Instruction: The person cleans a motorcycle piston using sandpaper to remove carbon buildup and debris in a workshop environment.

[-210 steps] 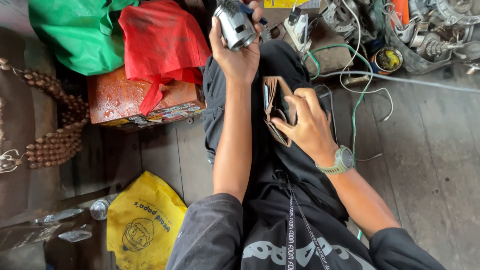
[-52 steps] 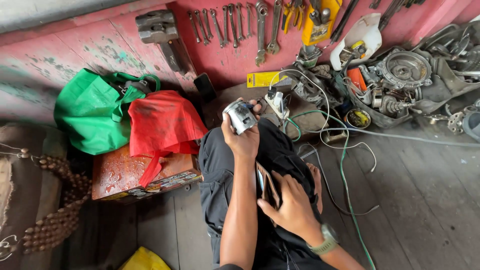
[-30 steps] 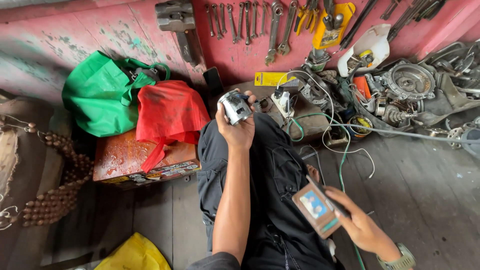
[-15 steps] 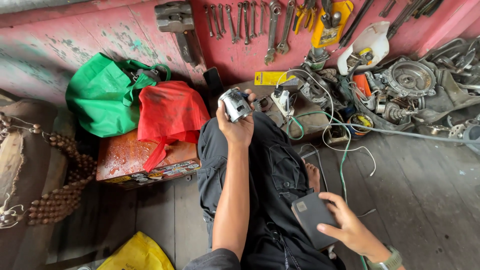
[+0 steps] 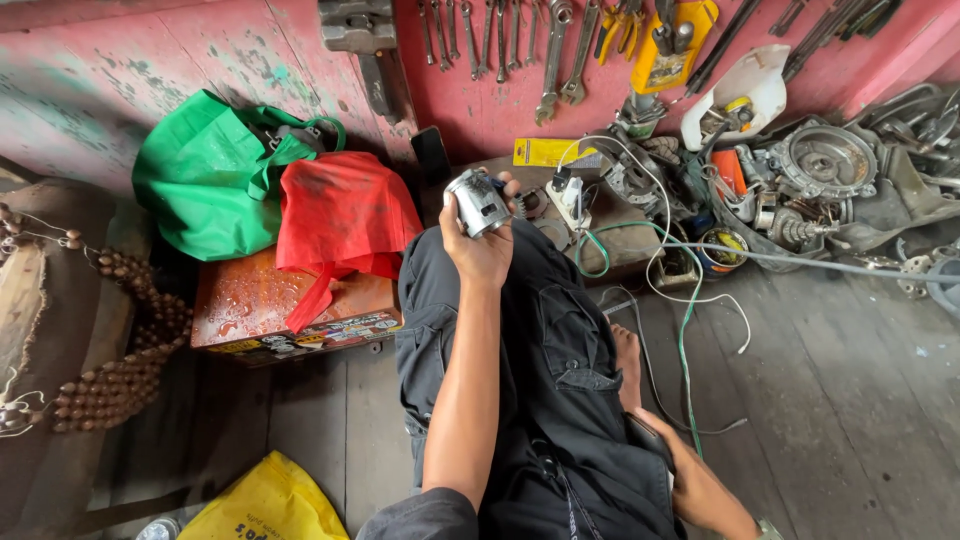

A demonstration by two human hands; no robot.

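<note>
Hands are far apart. The left hand (image 5: 487,250) is up in front of the knees, fingers curled round a small shiny metal cylinder (image 5: 476,202), which sits snug in its grip. The right hand (image 5: 690,480) is low by the hip, pressed on a dark flat thing (image 5: 648,438); whether it grips is hard to tell. Spanners (image 5: 520,40) hang untouched on the pink wall, so work on the part looks barely begun.

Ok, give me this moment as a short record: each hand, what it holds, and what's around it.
left hand: raised, fingers around a silvery metal cylinder
right hand: low by the hip, on a dark flat object, mostly hidden
beside: red bag, green bag, rusty box
wall: hanging wrenches
</note>
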